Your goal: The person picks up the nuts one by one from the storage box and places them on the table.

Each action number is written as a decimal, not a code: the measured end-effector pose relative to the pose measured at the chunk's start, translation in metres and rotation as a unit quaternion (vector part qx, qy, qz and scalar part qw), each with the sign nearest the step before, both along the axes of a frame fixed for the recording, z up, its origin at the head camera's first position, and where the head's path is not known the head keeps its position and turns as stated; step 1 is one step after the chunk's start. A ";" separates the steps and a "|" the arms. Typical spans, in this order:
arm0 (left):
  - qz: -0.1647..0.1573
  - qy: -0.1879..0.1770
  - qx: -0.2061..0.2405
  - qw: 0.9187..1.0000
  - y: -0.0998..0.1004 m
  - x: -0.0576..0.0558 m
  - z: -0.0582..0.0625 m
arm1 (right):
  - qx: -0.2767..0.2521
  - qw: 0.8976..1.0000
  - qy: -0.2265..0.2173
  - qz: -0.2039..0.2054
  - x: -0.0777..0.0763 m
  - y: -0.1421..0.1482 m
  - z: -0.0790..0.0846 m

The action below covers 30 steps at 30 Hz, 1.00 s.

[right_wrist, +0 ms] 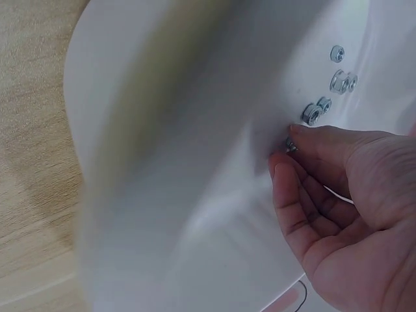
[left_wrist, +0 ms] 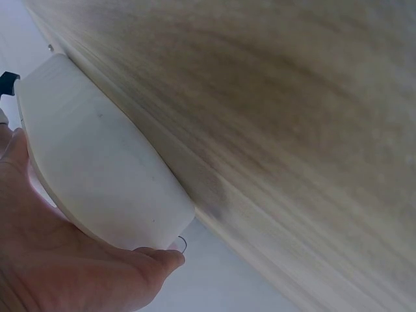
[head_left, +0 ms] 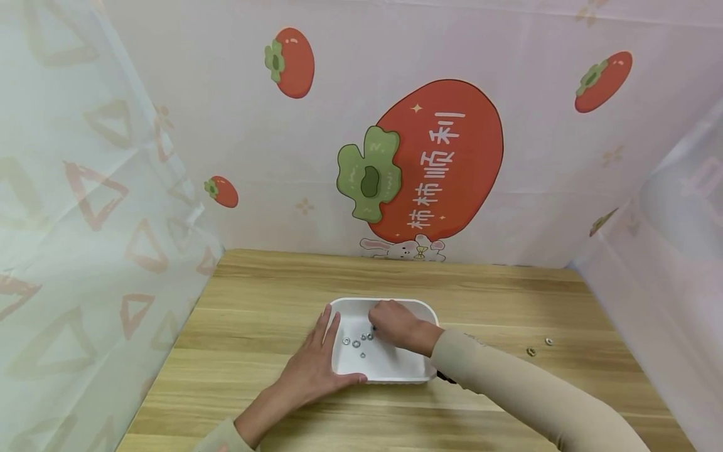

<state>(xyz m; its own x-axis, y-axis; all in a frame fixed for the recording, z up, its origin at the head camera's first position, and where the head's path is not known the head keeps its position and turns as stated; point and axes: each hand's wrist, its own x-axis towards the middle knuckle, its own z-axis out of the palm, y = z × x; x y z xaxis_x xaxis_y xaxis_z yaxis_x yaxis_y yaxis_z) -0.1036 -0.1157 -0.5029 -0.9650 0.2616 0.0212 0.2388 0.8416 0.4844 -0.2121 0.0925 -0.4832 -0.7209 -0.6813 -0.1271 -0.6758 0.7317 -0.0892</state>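
Beige sleeves are framing the foreground as a person is working bare-handed at a pale, wood-grained bench. The left hand is spreading wide around the near-left corner of a white, rounded rectangular tray, its thumb lying along the near side and its straight fingers resting against the left side. Inside the tray, 5 small, silver-coloured metal nuts are lying loose on the left half of its floor. The right hand is working inside the tray, its thumb and forefinger pinching a 6th silver-coloured metal nut near the loose ones, its other fingers curling inward. Well apart from the tray, to its right, 1 brass-coloured metal ring and 1 silver-coloured metal ring are lying near each other on the bench. Behind the bench, a pale pink printed sheet is displaying a large orange-red persimmon with green leaves and 4 white characters, and a white cartoon rabbit is appearing beneath it.
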 end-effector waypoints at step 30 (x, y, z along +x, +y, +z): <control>0.004 -0.003 0.000 1.000 0.000 0.000 0.000 | -0.037 0.998 -0.051 -0.021 0.000 0.003 0.000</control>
